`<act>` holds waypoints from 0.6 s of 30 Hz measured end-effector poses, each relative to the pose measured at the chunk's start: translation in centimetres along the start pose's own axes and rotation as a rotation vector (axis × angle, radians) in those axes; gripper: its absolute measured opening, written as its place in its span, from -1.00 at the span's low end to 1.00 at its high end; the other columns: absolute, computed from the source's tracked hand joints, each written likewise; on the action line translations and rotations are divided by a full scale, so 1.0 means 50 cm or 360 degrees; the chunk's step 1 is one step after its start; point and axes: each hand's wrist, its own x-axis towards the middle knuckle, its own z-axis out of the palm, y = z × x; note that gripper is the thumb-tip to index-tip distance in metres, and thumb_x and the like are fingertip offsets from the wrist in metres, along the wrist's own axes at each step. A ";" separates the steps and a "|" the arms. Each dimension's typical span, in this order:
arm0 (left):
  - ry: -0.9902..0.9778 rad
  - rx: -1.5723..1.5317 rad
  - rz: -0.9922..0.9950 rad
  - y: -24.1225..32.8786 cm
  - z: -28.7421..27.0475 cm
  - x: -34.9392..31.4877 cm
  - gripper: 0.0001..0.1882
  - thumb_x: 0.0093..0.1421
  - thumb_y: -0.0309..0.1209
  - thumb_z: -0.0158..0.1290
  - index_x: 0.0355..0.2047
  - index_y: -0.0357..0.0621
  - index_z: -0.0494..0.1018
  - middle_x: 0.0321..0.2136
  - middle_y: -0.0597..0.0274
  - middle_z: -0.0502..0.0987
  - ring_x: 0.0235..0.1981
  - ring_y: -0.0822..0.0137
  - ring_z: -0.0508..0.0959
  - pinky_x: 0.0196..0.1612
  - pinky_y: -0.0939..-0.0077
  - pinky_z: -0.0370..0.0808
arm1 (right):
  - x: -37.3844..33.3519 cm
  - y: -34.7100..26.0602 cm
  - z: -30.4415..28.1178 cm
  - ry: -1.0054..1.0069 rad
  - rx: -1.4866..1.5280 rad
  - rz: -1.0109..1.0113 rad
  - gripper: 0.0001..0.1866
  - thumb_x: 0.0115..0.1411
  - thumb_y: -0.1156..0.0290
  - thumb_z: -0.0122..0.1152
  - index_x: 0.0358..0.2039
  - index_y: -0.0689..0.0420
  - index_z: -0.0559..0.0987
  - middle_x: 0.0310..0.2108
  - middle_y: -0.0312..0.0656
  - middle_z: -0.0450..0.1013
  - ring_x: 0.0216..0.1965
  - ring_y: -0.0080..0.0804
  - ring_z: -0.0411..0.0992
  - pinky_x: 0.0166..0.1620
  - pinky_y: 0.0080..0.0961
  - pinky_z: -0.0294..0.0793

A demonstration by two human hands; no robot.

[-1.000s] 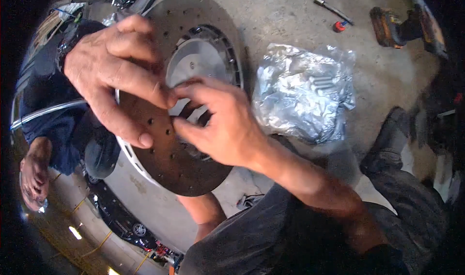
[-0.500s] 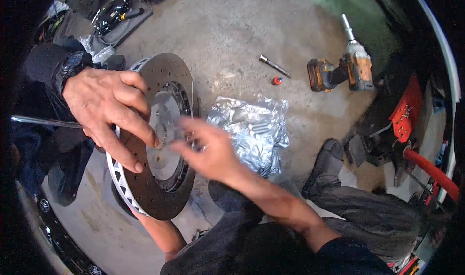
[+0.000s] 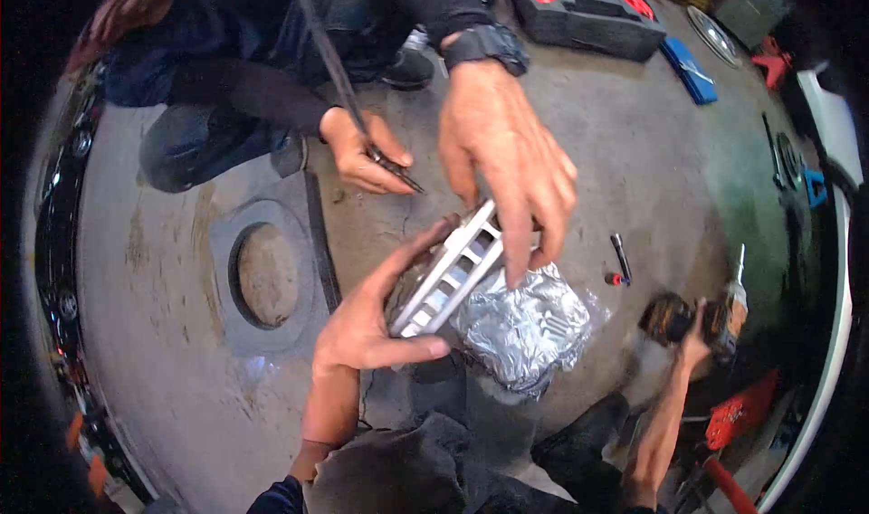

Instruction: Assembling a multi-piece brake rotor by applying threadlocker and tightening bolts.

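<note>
Concrete floor (image 3: 615,179) seen from above. Centre: a vented brake disc (image 3: 453,274), nearly edge-on and tilted, lies within the wearer's left grip (image 3: 355,328), which is clamped on it, fingers along the upper-left side and thumb across the rim's lower end. A co-worker's watch-side hand (image 3: 511,157) overlaps the disc's upper end; that person's other hand (image 3: 367,157) holds a dark rod-like tool (image 3: 334,61). Lower right: the wearer's right grip (image 3: 695,344), well apart from the disc, is closed around an orange-and-black power drill (image 3: 721,327). Beyond the disc lies a shiny plastic bag (image 3: 525,333); at left, grey foam (image 3: 272,340) with a round opening.
</note>
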 end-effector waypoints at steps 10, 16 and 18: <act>0.0085 0.0288 -0.0072 0.022 0.038 -0.007 -0.03 -0.15 -0.49 0.22 0.32 -0.33 0.07 0.27 -0.16 0.24 0.30 0.06 0.27 0.33 0.27 0.14 | -0.082 -0.411 -0.085 -0.1145 0.0792 0.0706 -0.61 0.07 0.49 0.33 -0.05 0.26 0.58 -0.10 -0.18 0.53 -0.05 -0.38 0.46 0.13 -0.38 0.37; 0.0050 0.0375 0.0026 0.017 0.033 0.002 -0.11 -0.13 -0.49 0.18 0.25 -0.35 0.10 0.27 -0.24 0.21 0.31 -0.02 0.25 0.32 0.21 0.16 | -0.256 -0.451 0.000 -0.1687 0.1514 0.1290 -0.34 -0.17 0.52 0.23 0.06 0.34 0.42 -0.07 0.06 0.50 -0.31 -0.31 0.48 -0.22 -0.39 0.49; 0.0163 0.0271 -0.0010 0.006 0.040 0.000 -0.05 -0.19 -0.29 0.23 0.22 -0.42 0.13 0.21 -0.12 0.26 0.24 0.09 0.30 0.29 0.29 0.15 | -0.301 -0.447 0.021 -0.1770 0.1767 0.1492 -0.29 -0.16 0.52 0.20 0.11 0.35 0.36 -0.09 0.05 0.48 -0.39 -0.33 0.42 -0.25 -0.38 0.46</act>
